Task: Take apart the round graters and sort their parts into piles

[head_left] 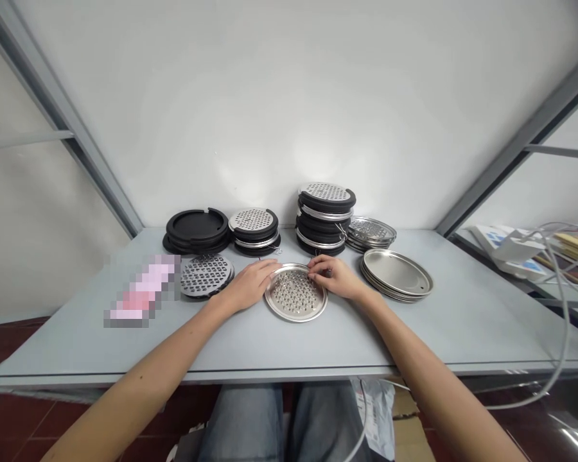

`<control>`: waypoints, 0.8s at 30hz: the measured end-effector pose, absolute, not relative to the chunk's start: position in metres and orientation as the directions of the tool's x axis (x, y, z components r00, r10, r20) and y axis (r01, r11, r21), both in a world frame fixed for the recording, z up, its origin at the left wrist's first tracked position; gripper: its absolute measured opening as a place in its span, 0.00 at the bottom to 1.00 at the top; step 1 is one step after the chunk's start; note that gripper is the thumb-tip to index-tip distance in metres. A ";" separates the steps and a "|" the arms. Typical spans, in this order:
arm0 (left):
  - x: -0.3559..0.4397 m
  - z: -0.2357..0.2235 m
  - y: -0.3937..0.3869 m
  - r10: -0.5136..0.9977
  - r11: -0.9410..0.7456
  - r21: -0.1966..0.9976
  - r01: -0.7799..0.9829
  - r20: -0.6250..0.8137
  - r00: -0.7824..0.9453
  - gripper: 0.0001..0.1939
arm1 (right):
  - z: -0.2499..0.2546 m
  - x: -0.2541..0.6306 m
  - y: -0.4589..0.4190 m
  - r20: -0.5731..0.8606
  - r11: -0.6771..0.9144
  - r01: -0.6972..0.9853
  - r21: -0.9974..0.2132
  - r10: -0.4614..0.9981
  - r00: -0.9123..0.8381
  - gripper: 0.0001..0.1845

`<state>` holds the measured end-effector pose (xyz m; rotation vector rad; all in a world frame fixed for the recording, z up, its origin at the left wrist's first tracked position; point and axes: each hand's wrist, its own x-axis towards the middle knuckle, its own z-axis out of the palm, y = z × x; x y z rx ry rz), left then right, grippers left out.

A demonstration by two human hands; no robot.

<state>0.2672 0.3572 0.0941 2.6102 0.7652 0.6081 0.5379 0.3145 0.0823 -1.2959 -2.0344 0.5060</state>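
Note:
A round perforated steel disc [295, 294] with a raised rim lies flat on the grey table [289, 343], directly in front of me. My left hand [248, 284] grips its left rim, and my right hand [332, 276] has its fingers on the upper right rim. Just beyond my left hand sits a perforated disc in a black frame [206, 274]. A stack of plain steel plates [397, 274] lies to the right of my right hand, not touching it.
Behind my hands stand stacks of black rings [196, 228] and black-framed perforated discs [326, 218], plus a stack of perforated steel discs [370, 232]. A pixelated pink object [142, 290] lies at the left. White cables [563, 289] hang at the right, beyond the table.

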 end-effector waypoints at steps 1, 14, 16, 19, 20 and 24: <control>0.267 0.096 0.356 0.575 -0.790 0.445 0.422 0.301 0.761 0.21 | 0.082 0.539 0.314 0.318 0.431 0.643 -0.633 0.902 -0.292 0.07; 0.267 0.093 0.350 0.496 -0.777 0.508 0.370 0.133 0.858 0.56 | 0.085 0.538 0.311 0.391 0.548 0.670 -0.501 0.834 -0.390 0.08; 0.266 0.094 0.350 0.497 -0.769 0.523 0.369 0.125 0.859 0.57 | 0.085 0.536 0.310 0.403 0.561 0.667 -0.490 0.824 -0.398 0.08; 0.267 0.096 0.351 0.501 -0.754 0.544 0.370 0.111 0.858 0.58 | 0.083 0.535 0.310 0.417 0.570 0.667 -0.480 0.817 -0.398 0.08; 0.267 0.096 0.351 0.502 -0.748 0.551 0.371 0.103 0.859 0.58 | 0.083 0.535 0.310 0.423 0.569 0.667 -0.481 0.817 -0.391 0.08; 0.266 0.097 0.351 0.493 -0.732 0.579 0.359 0.086 0.866 0.60 | 0.085 0.539 0.311 0.481 0.546 0.673 -0.499 0.820 -0.309 0.08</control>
